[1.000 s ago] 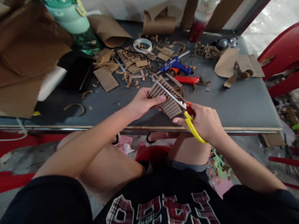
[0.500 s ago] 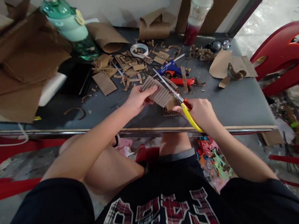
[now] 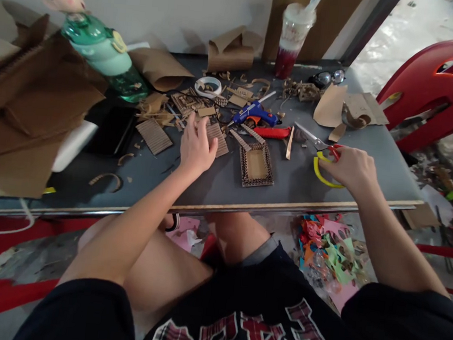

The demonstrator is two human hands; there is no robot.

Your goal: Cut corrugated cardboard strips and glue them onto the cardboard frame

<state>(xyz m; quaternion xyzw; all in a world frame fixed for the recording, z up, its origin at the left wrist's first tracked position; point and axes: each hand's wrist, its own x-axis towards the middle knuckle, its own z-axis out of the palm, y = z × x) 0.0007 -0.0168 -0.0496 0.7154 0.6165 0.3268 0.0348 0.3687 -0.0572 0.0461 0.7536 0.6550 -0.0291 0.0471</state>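
My left hand [image 3: 197, 149] is over the table with its fingers apart, right beside a corrugated cardboard piece [image 3: 220, 141] lying flat. Partly behind my fingers, that piece shows only its right side. Scissors [image 3: 319, 144] with one red and one yellow handle are low at the tabletop, blades pointing away to the left. My right hand [image 3: 351, 170] grips them by the handles. Between the hands sits a small rectangular cardboard tray [image 3: 257, 165] with a corrugated rim. Two thin cardboard strips [image 3: 240, 139] lie at its far edge.
A blue glue gun [image 3: 257, 114] and a red cutter [image 3: 271, 132] lie behind the tray. Cardboard scraps and a white tape roll [image 3: 208, 87] are farther back. A green bottle [image 3: 105, 59] stands left, a drink cup [image 3: 293, 41] at the back. A red chair [image 3: 451, 94] is at right.
My left hand has let go of the corrugated piece and moved left, leaving it on the table. My right hand has carried the scissors right and down. The tray is now uncovered.
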